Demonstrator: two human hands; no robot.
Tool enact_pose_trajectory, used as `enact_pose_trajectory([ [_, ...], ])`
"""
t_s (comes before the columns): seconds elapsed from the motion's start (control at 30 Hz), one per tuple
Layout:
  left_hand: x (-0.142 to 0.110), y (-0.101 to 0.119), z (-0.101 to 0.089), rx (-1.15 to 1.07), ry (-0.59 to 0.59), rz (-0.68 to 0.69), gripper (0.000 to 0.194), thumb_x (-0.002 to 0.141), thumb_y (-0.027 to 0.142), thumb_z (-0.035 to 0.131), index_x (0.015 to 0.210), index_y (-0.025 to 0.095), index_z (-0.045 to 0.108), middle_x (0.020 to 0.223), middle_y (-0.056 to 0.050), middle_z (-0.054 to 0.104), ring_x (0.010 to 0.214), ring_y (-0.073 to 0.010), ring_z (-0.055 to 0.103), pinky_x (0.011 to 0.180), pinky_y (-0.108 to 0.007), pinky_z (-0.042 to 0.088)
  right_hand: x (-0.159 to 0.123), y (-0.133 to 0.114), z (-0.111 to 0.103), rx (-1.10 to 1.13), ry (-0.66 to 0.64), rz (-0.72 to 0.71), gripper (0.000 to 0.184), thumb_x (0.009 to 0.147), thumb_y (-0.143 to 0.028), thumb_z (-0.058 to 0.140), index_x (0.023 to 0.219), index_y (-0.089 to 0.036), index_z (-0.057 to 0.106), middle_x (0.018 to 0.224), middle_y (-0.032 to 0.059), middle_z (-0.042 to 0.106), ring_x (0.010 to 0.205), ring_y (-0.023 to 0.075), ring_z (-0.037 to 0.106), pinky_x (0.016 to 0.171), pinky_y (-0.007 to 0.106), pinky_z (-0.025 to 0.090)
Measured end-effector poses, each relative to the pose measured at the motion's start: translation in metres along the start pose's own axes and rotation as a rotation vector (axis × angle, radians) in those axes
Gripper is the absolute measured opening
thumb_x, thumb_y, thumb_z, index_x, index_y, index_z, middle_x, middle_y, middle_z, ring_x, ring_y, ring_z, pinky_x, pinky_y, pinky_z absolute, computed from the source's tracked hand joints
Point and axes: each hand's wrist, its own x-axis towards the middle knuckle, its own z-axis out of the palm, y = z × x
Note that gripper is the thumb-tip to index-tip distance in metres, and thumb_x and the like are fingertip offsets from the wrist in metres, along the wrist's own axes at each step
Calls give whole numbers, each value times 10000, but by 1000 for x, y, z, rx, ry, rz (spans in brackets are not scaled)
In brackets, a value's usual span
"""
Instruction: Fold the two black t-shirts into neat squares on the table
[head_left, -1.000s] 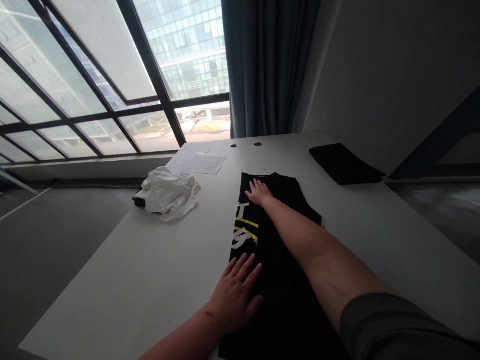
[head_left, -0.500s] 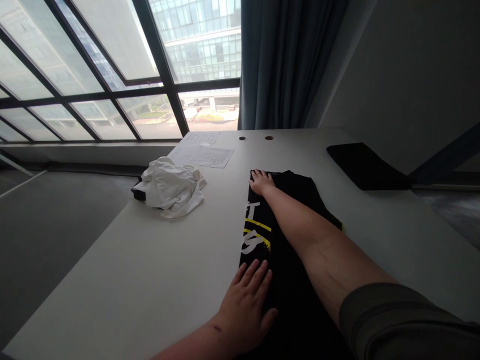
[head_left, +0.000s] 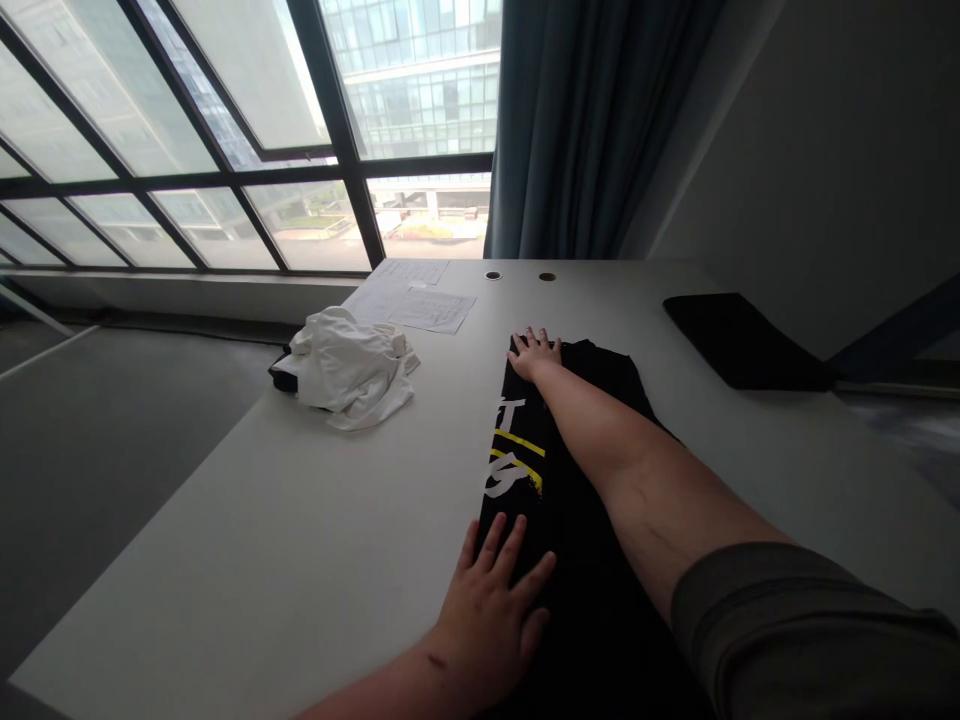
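Note:
A black T-shirt (head_left: 592, 540) with white lettering and yellow stripes lies folded lengthwise on the white table, its straight fold along the left side. My left hand (head_left: 491, 605) rests flat on the near part of that left edge, fingers spread. Farther off, my right hand (head_left: 536, 353) presses on the shirt's far left corner, its fingers spread too. My right forearm crosses over the shirt and hides part of its right side. Neither hand grips the cloth.
On the left of the table (head_left: 330, 530) sits a crumpled white garment (head_left: 352, 370) with something black under it. Printed papers (head_left: 435, 310) lie at the back, near two round cable holes. A folded black cloth (head_left: 742, 340) lies at the right edge. Windows and a blue-grey curtain (head_left: 592, 130) stand behind.
The fingers of both hands have spread wider on the shirt. My right hand has shifted slightly toward the shirt's far edge. The whole view has swung a little to the left.

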Motion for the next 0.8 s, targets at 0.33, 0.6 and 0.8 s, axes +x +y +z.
enact_pose_trajectory([
  [0.33,-13,-5,5,74,36,2,709,993,440,601,1642,365,325,1744,-86,196,1592,-391,206,1251,-671,242,-77,200,-7,23,146,26,610,1048,-467,327,1577,-213,492,1700,141,321,1562,330,296,1249,516,281],
  [0.6,-31,-19,-1,205,7,97,756,972,449,618,1652,346,304,1746,-93,194,1580,-390,248,1244,-641,271,-135,243,2,50,112,-89,573,1069,-454,299,1616,-326,409,1700,7,338,1559,300,307,1256,560,235],
  [0.8,-29,-12,-19,187,-18,173,641,962,356,618,1580,304,454,1703,-98,330,1569,-372,281,1249,-640,262,-135,235,-3,105,119,-73,569,1093,-404,251,1621,-258,405,1685,38,371,1560,262,302,1260,518,218],
])
